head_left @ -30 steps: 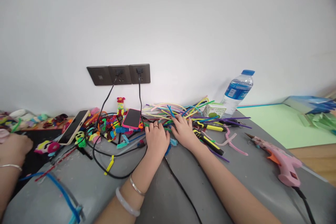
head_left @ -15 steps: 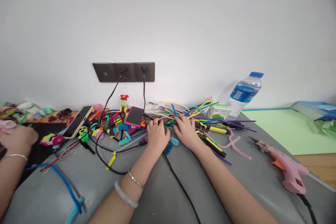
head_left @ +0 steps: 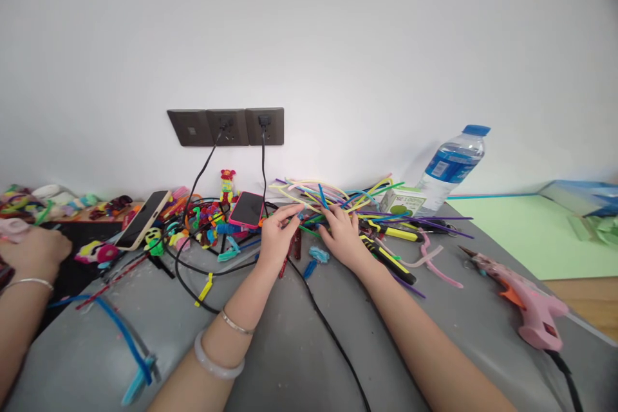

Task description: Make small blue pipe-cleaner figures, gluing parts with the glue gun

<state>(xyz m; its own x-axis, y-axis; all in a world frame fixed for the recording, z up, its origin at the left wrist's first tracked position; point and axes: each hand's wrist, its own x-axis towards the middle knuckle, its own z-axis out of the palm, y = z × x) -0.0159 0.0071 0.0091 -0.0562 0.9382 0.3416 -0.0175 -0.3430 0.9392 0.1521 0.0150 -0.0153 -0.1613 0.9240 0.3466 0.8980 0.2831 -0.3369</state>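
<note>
A tangle of coloured pipe cleaners (head_left: 338, 196) lies on the grey table (head_left: 299, 360) against the white wall. My left hand (head_left: 275, 235) has its fingers pinched on a dark red pipe cleaner (head_left: 291, 250) that hangs down from it. My right hand (head_left: 344, 235) rests palm down on the near edge of the pile, fingers spread among the strands. A small blue pipe cleaner piece (head_left: 318, 253) sits between my two hands. A pink phone (head_left: 246, 209) lies just left of my left hand.
A pink glue gun (head_left: 524, 299) lies at right, a water bottle (head_left: 451, 164) and a small carton (head_left: 403, 201) behind. Yellow-black cutters (head_left: 386, 257) sit by my right hand. Black cables run from wall sockets (head_left: 226, 127). Another person's hand (head_left: 33, 254) is at far left.
My left hand has turned and lifted off the table, pinching a dark red pipe cleaner out of the pile. My right hand has stayed on the strands.
</note>
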